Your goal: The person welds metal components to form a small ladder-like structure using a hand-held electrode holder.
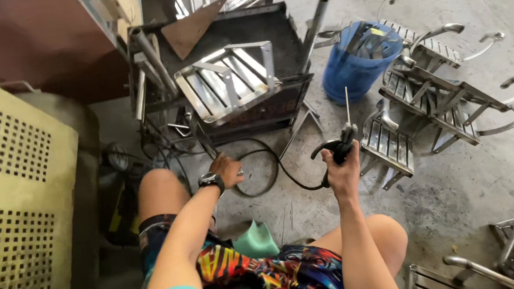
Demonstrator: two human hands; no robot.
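— Two hands are seen in the head view; what is gripped by each?

— A black electrode holder (340, 147) is clasped in the right hand (340, 172), fingers wrapped tight around its handle. A thin welding rod (347, 105) is clamped in it, with the long axis nearly vertical and the tip pointed up and away, toward the blue bucket (357, 65). The holder is kept above the concrete floor (453, 185), between the dark metal worktable (248, 103) and the stack of steel frames (435, 102) on the right. A black cable (271, 167) is looped from the holder back to the left.

— And the left hand (228, 169)?

— It is lowered to the floor near the table's foot, fingers curled around something small; what is held cannot be told. One wristwatch (210, 180) is worn on that arm.

— How many of each thing are counted?

— One holder, one rod, one bucket holding metal offcuts, and one slatted frame (228, 80) laid tilted on the table. One perforated yellow panel (19, 197) is stood at the left
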